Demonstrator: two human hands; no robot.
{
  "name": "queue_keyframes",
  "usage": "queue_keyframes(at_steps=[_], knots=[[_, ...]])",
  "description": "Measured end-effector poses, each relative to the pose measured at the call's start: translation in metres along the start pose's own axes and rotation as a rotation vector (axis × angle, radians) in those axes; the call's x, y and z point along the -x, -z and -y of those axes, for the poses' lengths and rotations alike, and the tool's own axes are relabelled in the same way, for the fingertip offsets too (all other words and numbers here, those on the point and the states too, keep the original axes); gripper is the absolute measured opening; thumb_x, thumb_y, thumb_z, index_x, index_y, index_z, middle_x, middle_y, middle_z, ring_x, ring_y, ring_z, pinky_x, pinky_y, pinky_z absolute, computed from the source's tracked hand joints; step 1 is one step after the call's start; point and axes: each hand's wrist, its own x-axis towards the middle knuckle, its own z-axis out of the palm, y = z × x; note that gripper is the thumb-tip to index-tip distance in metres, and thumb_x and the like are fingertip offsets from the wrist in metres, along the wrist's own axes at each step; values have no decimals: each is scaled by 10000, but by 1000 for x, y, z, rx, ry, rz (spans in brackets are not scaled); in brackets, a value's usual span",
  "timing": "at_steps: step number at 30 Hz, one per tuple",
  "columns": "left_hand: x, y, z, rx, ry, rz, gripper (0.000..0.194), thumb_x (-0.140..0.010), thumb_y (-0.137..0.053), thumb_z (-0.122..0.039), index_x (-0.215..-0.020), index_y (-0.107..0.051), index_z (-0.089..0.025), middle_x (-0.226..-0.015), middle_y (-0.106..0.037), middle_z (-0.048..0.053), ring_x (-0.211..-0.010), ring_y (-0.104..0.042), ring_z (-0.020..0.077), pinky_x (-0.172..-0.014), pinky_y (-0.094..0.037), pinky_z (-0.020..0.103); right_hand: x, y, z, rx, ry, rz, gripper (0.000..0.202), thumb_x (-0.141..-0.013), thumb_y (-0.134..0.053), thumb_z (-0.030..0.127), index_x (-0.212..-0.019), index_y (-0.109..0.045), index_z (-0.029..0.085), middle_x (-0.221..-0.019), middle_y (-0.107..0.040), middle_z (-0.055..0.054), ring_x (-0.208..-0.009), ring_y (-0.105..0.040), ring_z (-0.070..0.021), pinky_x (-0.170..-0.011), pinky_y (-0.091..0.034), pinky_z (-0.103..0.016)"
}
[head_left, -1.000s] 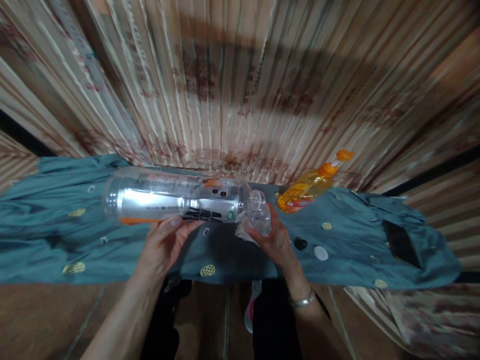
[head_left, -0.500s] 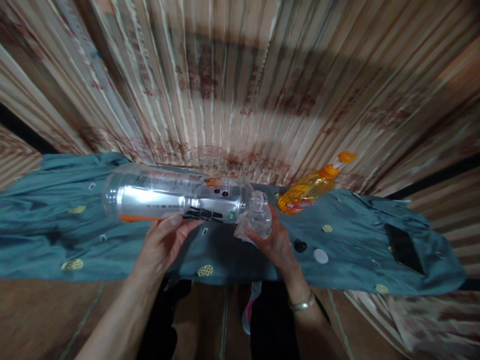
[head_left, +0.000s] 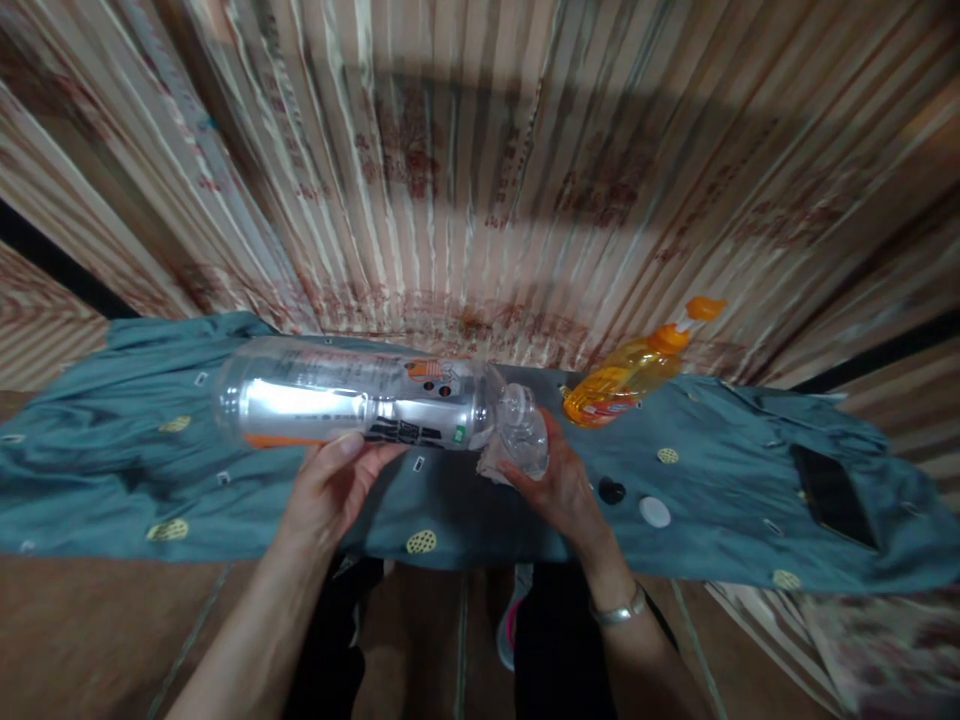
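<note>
Lying sideways in the air over the cloth is a large clear plastic bottle (head_left: 352,400) with a printed label, its neck end to the right. My left hand (head_left: 341,475) grips it from below near the middle, thumb along the label. My right hand (head_left: 555,480) is closed around a small clear plastic bottle (head_left: 527,440) at the large bottle's neck end. Whether the two bottles touch there, I cannot tell. Under the small bottle, a crumpled pale tissue or cloth (head_left: 491,463) shows beside my right fingers.
An orange pump bottle (head_left: 626,375) stands at the back right. A black cap-like piece (head_left: 611,490), a white disc (head_left: 655,511) and a dark phone (head_left: 832,495) lie on the green patterned cloth (head_left: 225,520). A striped curtain (head_left: 465,180) hangs behind.
The small bottle in my right hand has tilted slightly, and its top has shifted a little. The large bottle stays in my left hand. The whole view has shifted slightly.
</note>
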Motion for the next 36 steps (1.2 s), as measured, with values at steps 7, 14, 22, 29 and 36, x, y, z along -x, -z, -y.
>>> queue_keyframes(at_steps=[7, 14, 22, 29, 36], knots=[[-1, -6, -2, 47, -30, -22, 624, -486, -1008, -294, -1063, -789, -205, -855, -850, 52, -642, -787, 260, -709, -714, 464, 2, -1, 1, 33, 83, -22, 773, -928, -739, 365, -1590, -383, 184, -1478, -648, -231, -1373, -654, -387, -1118, -575, -629], [0, -2, -4, 97, 5, -11, 679, -466, -1029, -300, -1095, -793, -196, -974, -865, 88, -611, -786, 245, -680, -718, 424, -1, -3, 2, 48, 101, -11, 786, -906, -731, 310, -1594, -364, 218, -1471, -653, -219, -1347, -672, -389, -1105, -579, -648], [-4, 1, -4, 88, -37, -17, 857, -431, -1053, -317, -1239, -778, -243, -1028, -868, 74, -644, -799, 243, -671, -718, 380, -2, -3, 6, 70, 37, 14, 766, -879, -739, 329, -1564, -416, 212, -1463, -664, -211, -1332, -678, -385, -1112, -578, -605], [-6, 1, -8, 69, -30, -52, 792, -370, -1069, -337, -1113, -811, -247, -934, -862, 45, -611, -778, 216, -614, -707, 339, -4, -5, 7, 69, 16, 13, 752, -876, -727, 355, -1540, -439, 153, -1457, -666, -220, -1330, -680, -372, -1119, -576, -570], [-9, 4, -6, 88, -29, -51, 701, -395, -1057, -326, -1049, -816, -262, -927, -857, 32, -674, -797, 233, -682, -721, 389, -5, -5, 9, 60, -30, 21, 783, -855, -769, 398, -1528, -458, 145, -1453, -673, -222, -1335, -676, -382, -1123, -570, -569]])
